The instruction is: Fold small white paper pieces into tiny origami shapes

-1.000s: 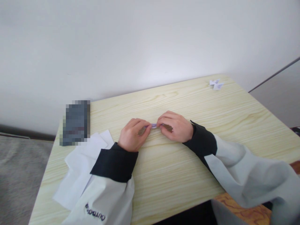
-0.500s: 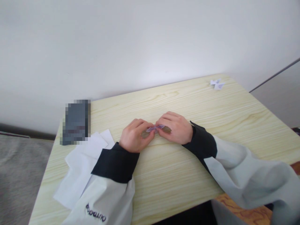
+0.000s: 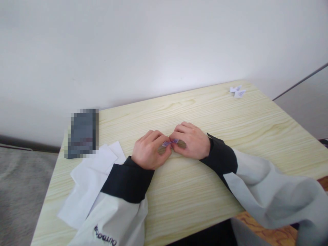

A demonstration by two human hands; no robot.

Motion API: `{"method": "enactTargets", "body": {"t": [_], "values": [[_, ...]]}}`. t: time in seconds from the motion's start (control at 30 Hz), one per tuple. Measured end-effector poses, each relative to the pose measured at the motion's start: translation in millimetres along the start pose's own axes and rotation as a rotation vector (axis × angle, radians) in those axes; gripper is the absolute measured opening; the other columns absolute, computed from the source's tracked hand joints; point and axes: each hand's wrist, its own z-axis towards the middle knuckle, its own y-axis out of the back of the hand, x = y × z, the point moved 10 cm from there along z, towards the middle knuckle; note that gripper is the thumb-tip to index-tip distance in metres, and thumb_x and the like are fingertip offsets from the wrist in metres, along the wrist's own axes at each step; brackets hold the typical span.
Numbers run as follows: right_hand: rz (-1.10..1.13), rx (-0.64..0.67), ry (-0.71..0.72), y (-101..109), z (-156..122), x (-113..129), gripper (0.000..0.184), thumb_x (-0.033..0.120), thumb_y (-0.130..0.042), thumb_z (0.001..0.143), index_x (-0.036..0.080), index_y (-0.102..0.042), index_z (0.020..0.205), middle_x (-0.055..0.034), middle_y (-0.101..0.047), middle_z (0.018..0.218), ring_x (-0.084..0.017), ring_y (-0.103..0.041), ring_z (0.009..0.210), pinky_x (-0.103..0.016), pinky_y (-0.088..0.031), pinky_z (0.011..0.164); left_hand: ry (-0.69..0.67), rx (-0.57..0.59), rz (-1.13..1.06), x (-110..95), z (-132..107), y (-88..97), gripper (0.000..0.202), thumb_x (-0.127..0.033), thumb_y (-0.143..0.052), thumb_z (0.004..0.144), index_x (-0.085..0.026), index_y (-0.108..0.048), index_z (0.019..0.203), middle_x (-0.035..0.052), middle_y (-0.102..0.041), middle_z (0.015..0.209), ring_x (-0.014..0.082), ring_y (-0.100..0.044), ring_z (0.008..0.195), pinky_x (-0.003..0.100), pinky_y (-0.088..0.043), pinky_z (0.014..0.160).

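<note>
A small folded paper [image 3: 175, 140] is pinched between thumb and fingers by both the left hand [image 3: 148, 150] and the right hand [image 3: 193, 140], between the near and far edges of the desk [image 3: 194, 191].

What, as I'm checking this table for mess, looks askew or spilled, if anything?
White sheets on the table lie askew, overlapping at different angles, partly hidden by the left sleeve. The dark object beyond them looks oddly blocky from pixelation, hiding its details. Nothing looks spilled.
</note>
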Motion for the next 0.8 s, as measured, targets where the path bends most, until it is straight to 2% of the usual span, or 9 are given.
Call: {"method": "enactTargets", "body": {"t": [0.17,0.37,0.53,0.8], "values": [[0.000,0.005,-0.023,-0.9,0.1,-2.0,0.011,0.029,-0.056,0.078,0.020,-0.063,0.081,-0.0040,-0.059,0.082,-0.018,-0.047,0.079,-0.032,-0.035,0.076,0.019,0.030,0.013,0.7,0.7,-2.6,0.010,-0.025,-0.056,0.076,-0.020,-0.064,0.076,0.0036,-0.063,0.074,0.0168,-0.056,0.073,0.028,-0.047,0.067],[0.035,0.008,-0.042,-1.0,0.4,-6.8,0.011,0.027,-0.058,0.077,0.019,-0.062,0.081,-0.0041,-0.059,0.080,-0.018,-0.048,0.080,-0.032,-0.035,0.076,-0.008,-0.004,-0.026,4.4,0.2,2.1,0.010,-0.027,-0.058,0.078,-0.019,-0.063,0.078,0.0024,-0.065,0.074,0.0146,-0.058,0.071,0.025,-0.048,0.065],[0.046,-0.009,-0.048,0.2,0.0,-9.5,0.012,0.029,-0.058,0.076,0.019,-0.061,0.081,-0.0035,-0.060,0.079,-0.018,-0.049,0.078,-0.031,-0.035,0.075,-0.080,-0.045,-0.054,6.0,-1.8,6.2,0.014,-0.033,-0.061,0.078,-0.020,-0.065,0.080,0.0030,-0.069,0.081,0.0143,-0.062,0.074,0.024,-0.051,0.067],[0.041,-0.010,-0.053,-1.0,-0.4,-10.8,0.013,0.031,-0.059,0.077,0.019,-0.061,0.081,-0.0034,-0.060,0.079,-0.018,-0.049,0.079,-0.031,-0.035,0.075,-0.170,-0.056,-0.062,3.3,-5.4,9.5,0.011,-0.029,-0.061,0.080,-0.021,-0.068,0.079,0.0034,-0.070,0.091,0.0139,-0.065,0.078,0.023,-0.052,0.069]]}}
